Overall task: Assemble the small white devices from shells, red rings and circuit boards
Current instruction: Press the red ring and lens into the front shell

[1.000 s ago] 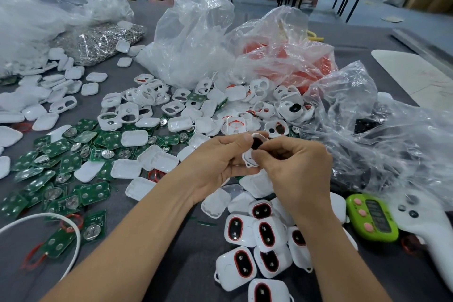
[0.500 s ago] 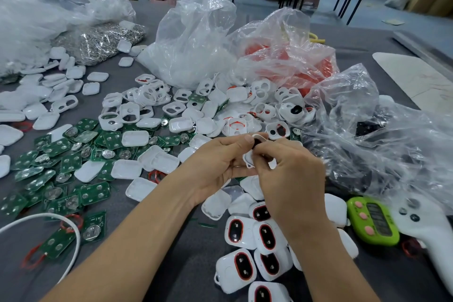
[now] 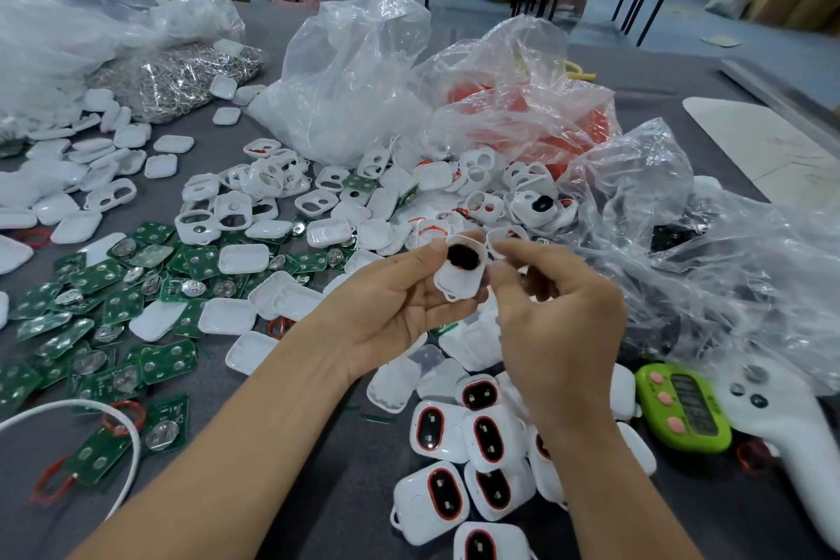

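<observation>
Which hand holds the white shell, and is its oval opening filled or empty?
Left hand holds the white shell; filled, a black pad sits in the opening.

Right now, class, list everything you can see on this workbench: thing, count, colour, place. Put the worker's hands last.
table: one, dark grey, under everything
bags: several, clear plastic, far and right
red rings bag: one, clear with red inside, far centre
metal bits: a heap, silver, far left
shells: many, white, left and centre
boards: many, green, near left
finished devices: a cluster, white with red-ringed black ovals, near centre
cable: one, white, near left
gadget: one, green with pink buttons, right
controller: one, white, near right
held shell: one, white with black insert, in left hand
left hand: holds the shell
right hand: beside the shell, fingers pinched
</observation>
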The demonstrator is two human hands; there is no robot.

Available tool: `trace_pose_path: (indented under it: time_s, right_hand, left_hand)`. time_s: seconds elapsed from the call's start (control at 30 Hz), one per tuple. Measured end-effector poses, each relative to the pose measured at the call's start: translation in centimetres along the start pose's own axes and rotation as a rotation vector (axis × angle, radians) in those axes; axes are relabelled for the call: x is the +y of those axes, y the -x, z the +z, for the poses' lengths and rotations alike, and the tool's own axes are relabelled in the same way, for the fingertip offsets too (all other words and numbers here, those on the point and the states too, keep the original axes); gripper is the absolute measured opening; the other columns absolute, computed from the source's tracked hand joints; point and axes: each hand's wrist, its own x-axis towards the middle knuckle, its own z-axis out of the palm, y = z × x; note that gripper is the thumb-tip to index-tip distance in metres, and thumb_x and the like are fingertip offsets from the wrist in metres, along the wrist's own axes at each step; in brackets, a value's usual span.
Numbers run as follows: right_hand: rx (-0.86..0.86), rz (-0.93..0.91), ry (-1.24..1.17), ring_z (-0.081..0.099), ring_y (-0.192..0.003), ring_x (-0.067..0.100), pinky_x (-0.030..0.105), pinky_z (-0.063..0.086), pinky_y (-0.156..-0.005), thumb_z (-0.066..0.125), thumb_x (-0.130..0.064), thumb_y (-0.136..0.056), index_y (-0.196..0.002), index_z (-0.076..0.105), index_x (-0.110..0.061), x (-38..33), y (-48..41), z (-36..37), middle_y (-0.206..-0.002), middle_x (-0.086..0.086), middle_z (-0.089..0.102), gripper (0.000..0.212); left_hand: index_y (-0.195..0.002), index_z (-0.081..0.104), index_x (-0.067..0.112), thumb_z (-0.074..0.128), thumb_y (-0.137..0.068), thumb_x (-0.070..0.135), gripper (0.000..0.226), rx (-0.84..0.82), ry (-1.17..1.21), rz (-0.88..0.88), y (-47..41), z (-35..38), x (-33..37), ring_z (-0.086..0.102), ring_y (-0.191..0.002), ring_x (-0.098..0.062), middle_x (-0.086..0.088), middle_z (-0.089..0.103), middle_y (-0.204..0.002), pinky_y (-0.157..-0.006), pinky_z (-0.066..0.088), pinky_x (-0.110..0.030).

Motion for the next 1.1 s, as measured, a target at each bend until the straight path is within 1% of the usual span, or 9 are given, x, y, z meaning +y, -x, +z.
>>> trace_pose_path:
  time_s: [0.1, 0.17, 0.23, 0.33, 0.5, 0.6, 0.8, 0.97, 1.1]
  right_hand:
    - [-0.031, 0.233, -0.157, 0.069, -0.081, 0.005, 0.024, 0.058, -0.072, 0.079, -0.023, -0.083, -0.104, 0.078, -0.037, 0.2, -0.6, -0.3, -0.089, -0.02, 0.075, 0.025]
    - [-0.134, 0.334, -0.309, 0.072, -0.095, 0.004, 0.027, 0.058, -0.082, 0.079, -0.024, -0.08, -0.106, 0.077, -0.04, 0.1, -0.9, -0.2, -0.1, -0.018, 0.076, 0.031]
    - [-0.248, 0.395, -0.419, 0.072, -0.106, 0.013, 0.039, 0.058, -0.093, 0.077, -0.024, -0.078, -0.117, 0.075, -0.033, 0.2, -1.0, 0.2, -0.109, -0.009, 0.077, 0.04]
    - [-0.32, 0.399, -0.459, 0.074, -0.104, 0.018, 0.045, 0.059, -0.095, 0.073, -0.019, -0.08, -0.12, 0.074, -0.027, 0.2, -0.8, 0.6, -0.107, -0.002, 0.078, 0.041]
    - [-0.331, 0.41, -0.514, 0.076, -0.097, 0.018, 0.04, 0.06, -0.092, 0.071, -0.002, -0.092, -0.106, 0.079, -0.028, 0.3, -0.6, 0.8, -0.099, 0.0, 0.08, 0.031]
    - [-0.306, 0.365, -0.463, 0.077, -0.092, 0.018, 0.041, 0.061, -0.09, 0.072, -0.002, -0.091, -0.096, 0.082, -0.03, 0.2, -0.6, 0.8, -0.093, -0.001, 0.08, 0.03]
    - [-0.279, 0.297, -0.361, 0.077, -0.089, 0.013, 0.03, 0.062, -0.082, 0.071, -0.003, -0.092, -0.099, 0.081, -0.027, 0.2, -0.5, 0.7, -0.09, -0.007, 0.08, 0.027]
    - [-0.368, 0.539, -0.55, 0.077, -0.081, 0.015, 0.021, 0.056, -0.061, 0.069, -0.005, -0.093, -0.096, 0.082, -0.024, 0.1, -1.3, 0.0, -0.093, 0.005, 0.08, 0.023]
    - [-0.323, 0.596, -0.649, 0.077, -0.088, 0.021, 0.024, 0.06, -0.071, 0.064, -0.009, -0.097, -0.096, 0.082, -0.02, 0.5, -2.0, -0.7, -0.099, 0.009, 0.079, 0.021]
  left_hand:
    - [-0.111, 0.081, 0.018, 0.071, -0.085, 0.034, 0.032, -0.045, 0.01, 0.006, 0.1, 0.0, 0.2, 0.076, -0.1, -0.023, -0.014, 0.076, -0.115, -0.075, 0.062, -0.028]
    - [-0.11, 0.081, 0.019, 0.076, -0.078, 0.036, 0.036, -0.052, 0.009, 0.011, 0.0, -0.1, 0.2, 0.076, -0.1, -0.02, -0.01, 0.076, -0.116, -0.078, 0.062, -0.028]
    - [-0.113, 0.081, 0.02, 0.073, -0.081, 0.036, 0.036, -0.063, -0.004, 0.011, -0.1, -0.2, 0.1, 0.075, -0.104, -0.018, -0.009, 0.076, -0.119, -0.082, 0.062, -0.03]
    - [-0.113, 0.08, 0.019, 0.07, -0.084, 0.035, 0.035, -0.079, -0.026, 0.008, -0.1, -0.2, 0.1, 0.075, -0.104, -0.017, -0.009, 0.076, -0.117, -0.085, 0.061, -0.031]
    - [-0.117, 0.079, 0.019, 0.067, -0.088, 0.03, 0.034, -0.099, -0.055, 0.024, -0.2, -0.4, -0.1, 0.075, -0.104, -0.018, -0.009, 0.076, -0.116, -0.085, 0.061, -0.033]
    - [-0.116, 0.079, 0.019, 0.068, -0.086, 0.027, 0.032, -0.105, -0.077, 0.027, -0.2, -0.3, -0.2, 0.075, -0.102, -0.017, -0.007, 0.077, -0.114, -0.086, 0.061, -0.034]
    - [-0.114, 0.08, 0.018, 0.072, -0.083, 0.026, 0.033, -0.105, -0.083, 0.03, -0.4, -0.2, -0.4, 0.075, -0.102, -0.019, -0.008, 0.077, -0.114, -0.084, 0.061, -0.033]
    - [-0.109, 0.081, 0.012, 0.061, -0.093, 0.024, 0.029, -0.044, -0.03, 0.019, -0.4, -0.2, -0.6, 0.077, -0.098, -0.022, -0.015, 0.078, -0.108, -0.078, 0.063, -0.032]
    - [-0.108, 0.081, 0.011, 0.064, -0.09, 0.025, 0.029, 0.013, 0.039, 0.003, -0.5, -0.2, -0.1, 0.076, -0.099, -0.026, -0.018, 0.075, -0.114, -0.076, 0.063, -0.031]
